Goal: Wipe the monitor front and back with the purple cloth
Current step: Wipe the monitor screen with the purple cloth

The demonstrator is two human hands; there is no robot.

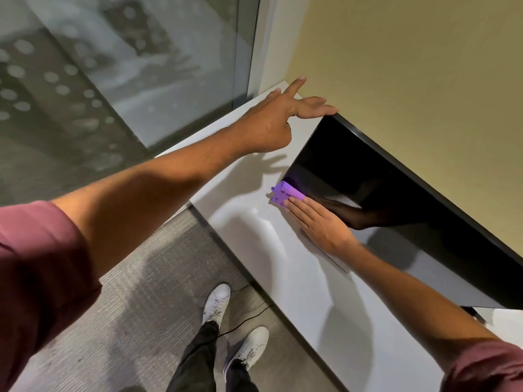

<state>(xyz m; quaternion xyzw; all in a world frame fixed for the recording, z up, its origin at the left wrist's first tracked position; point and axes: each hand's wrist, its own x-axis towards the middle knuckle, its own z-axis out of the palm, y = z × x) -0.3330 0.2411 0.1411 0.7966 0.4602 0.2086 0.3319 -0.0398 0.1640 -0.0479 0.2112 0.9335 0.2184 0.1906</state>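
A pale yellow wall (pixel 410 66) filled the upper right, meeting a frosted glass panel with rows of pale dots (pixel 85 66) on the left; below them a long white glossy surface (pixel 283 250) ran diagonally across the view, with grey ribbed carpet (pixel 127 306) beside its near edge; on that surface stood the large black flat monitor (pixel 382 193), its dark glossy front tilted toward the camera and its upper edge close to the wall; the left hand (pixel 278 120) reached out over the monitor's upper corner, its fingers (pixel 317 110) spread apart and laid flat on the top edge, the forefinger lifted and pointing away, gripping nothing; the right hand (pixel 317 224) lay flat against the screen's lower corner, fingers together and extended, pressing the small folded purple cloth (pixel 284 192) to the glass; the cloth sat right at the monitor's lower left corner, partly under the fingertips and just above the surface, with a purple tint reflected in the screen beside it; both arms wore short maroon sleeves (pixel 36 264); on the carpet below stood two white shoes (pixel 218 304) under dark trousers, and a thin black cable (pixel 249 318) trailed across the carpet between them.
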